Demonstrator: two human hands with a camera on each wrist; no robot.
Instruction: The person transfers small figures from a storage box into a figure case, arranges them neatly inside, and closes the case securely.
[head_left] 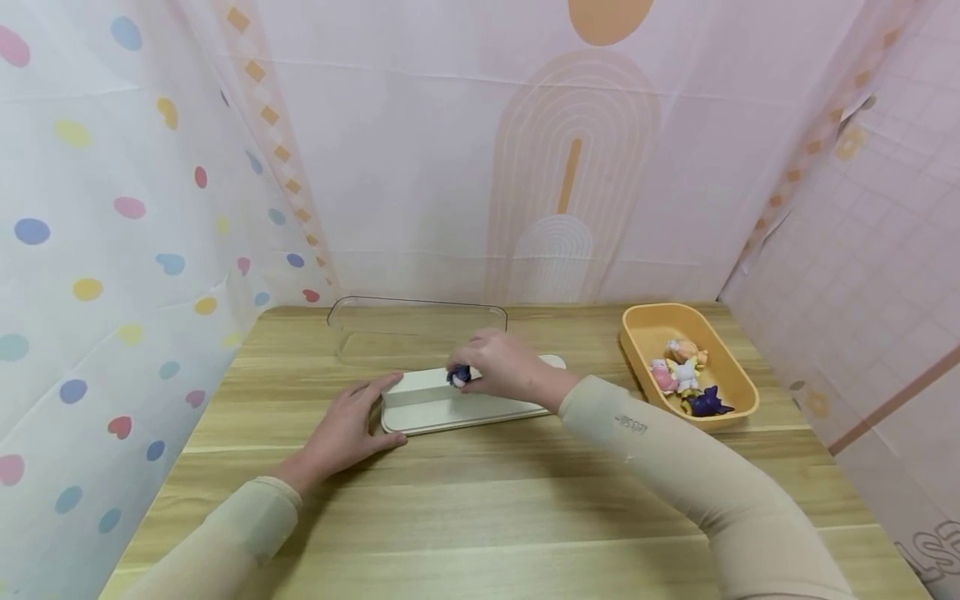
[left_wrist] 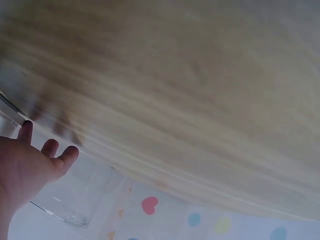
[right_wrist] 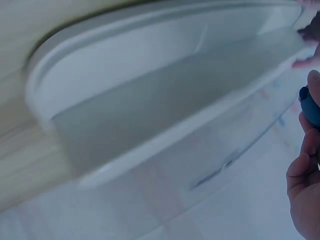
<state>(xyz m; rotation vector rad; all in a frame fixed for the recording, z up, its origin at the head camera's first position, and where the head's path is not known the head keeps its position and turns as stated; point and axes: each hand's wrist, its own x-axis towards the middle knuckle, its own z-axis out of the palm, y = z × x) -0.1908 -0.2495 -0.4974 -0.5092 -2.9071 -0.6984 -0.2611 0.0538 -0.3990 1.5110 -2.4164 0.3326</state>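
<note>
A white stepped display base lies in the middle of the wooden table. My right hand hovers over its upper step and pinches a small dark blue figure. In the right wrist view the blurred base fills the frame, with the blue figure held in the right hand at the edge. My left hand rests with straight fingers against the base's left end. The left hand also shows in the blurred left wrist view.
A clear plastic cover lies on the table just behind the base. A yellow tray at the right holds several small figures, pink, white and dark purple. Patterned curtains close in the table at the left, back and right.
</note>
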